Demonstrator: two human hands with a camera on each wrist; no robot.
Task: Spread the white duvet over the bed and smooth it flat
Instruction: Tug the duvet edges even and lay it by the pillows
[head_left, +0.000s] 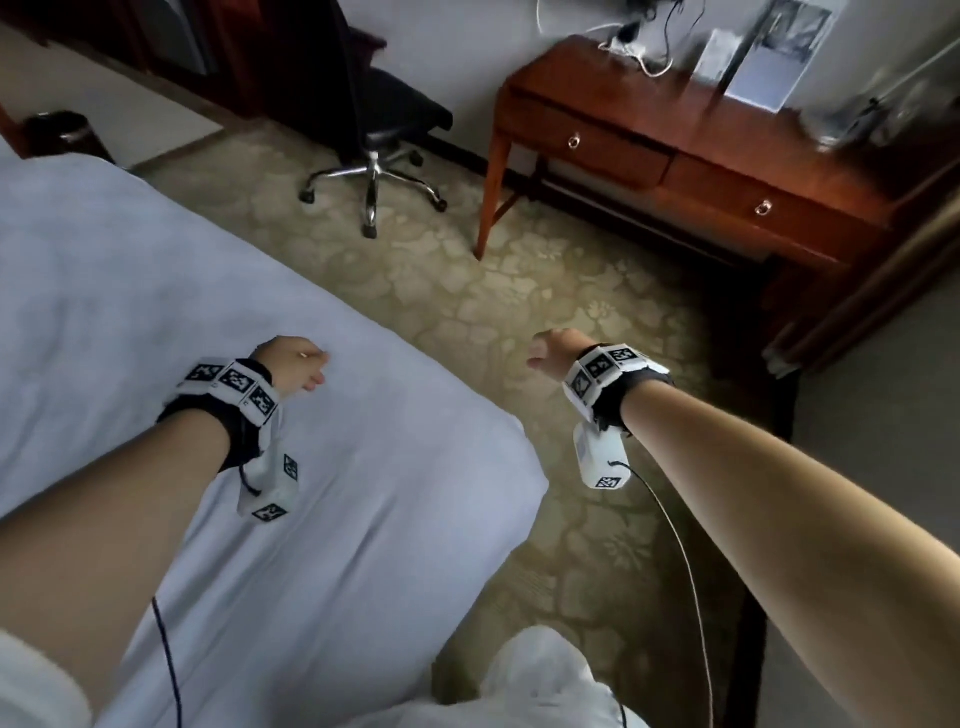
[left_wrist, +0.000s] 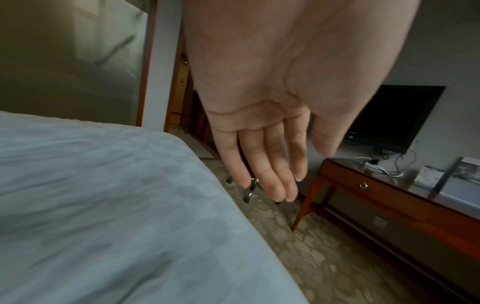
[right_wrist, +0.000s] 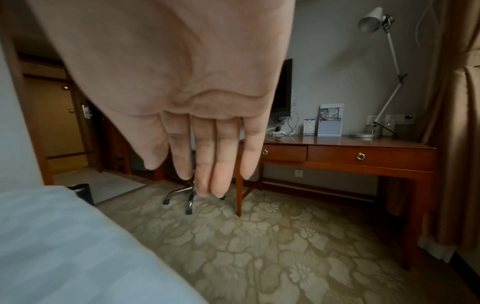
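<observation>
Both hands (head_left: 296, 364) (head_left: 553, 353) hover slack-fingered above the checker-woven white duvet (head_left: 156, 312).

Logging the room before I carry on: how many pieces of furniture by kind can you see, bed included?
Bed with white duvet: 1
Wooden desk: 1
Office chair: 1
Total: 3
</observation>
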